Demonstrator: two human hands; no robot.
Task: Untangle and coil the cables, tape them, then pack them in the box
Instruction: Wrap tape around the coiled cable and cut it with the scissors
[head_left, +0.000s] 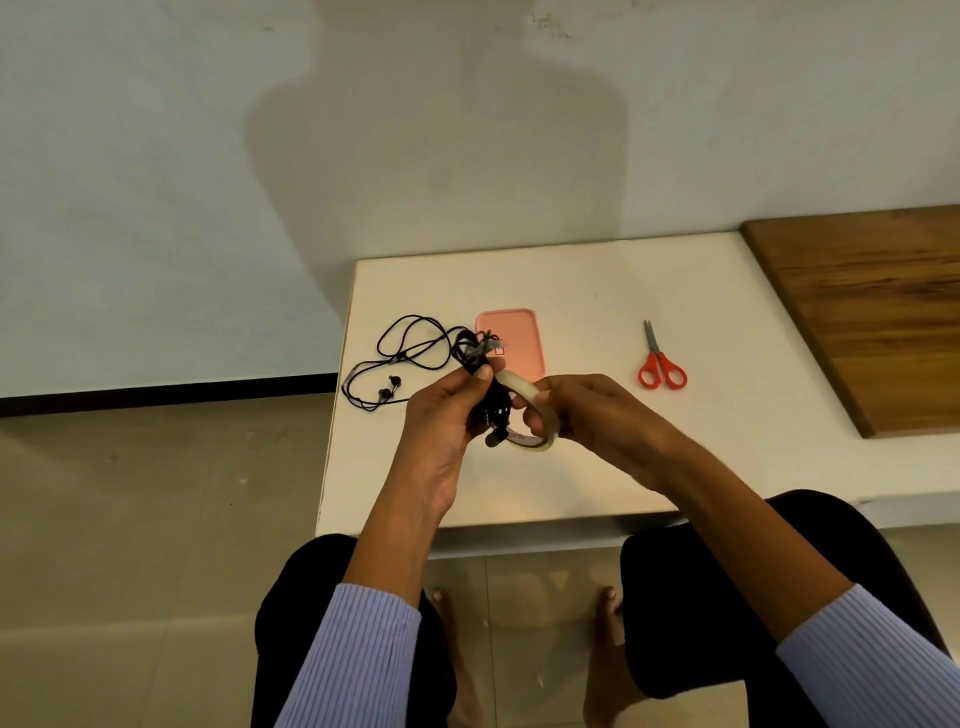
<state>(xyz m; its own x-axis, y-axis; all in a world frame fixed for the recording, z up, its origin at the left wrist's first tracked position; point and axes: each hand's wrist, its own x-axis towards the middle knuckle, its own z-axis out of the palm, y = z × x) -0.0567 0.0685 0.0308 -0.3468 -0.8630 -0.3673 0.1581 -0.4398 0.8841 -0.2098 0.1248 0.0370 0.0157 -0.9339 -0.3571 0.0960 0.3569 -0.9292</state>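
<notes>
My left hand (441, 431) grips a coiled bundle of black cable (493, 410) above the white table, thumb pressed near its top. My right hand (587, 415) holds a roll of clear tape (535, 410) right beside the bundle, fingers through its core. A tuft of cable ends and tape (480, 348) sticks up from the bundle. A second black earphone cable (400, 358) lies loose and looped on the table's left part, its two earbuds near the edge. A pink box (519, 338) lies flat behind my hands.
Red-handled scissors (661, 364) lie on the white table (571, 291) to the right. A wooden board (872, 312) covers the far right. The table's left edge is close to the loose cable. My knees and bare feet are below the front edge.
</notes>
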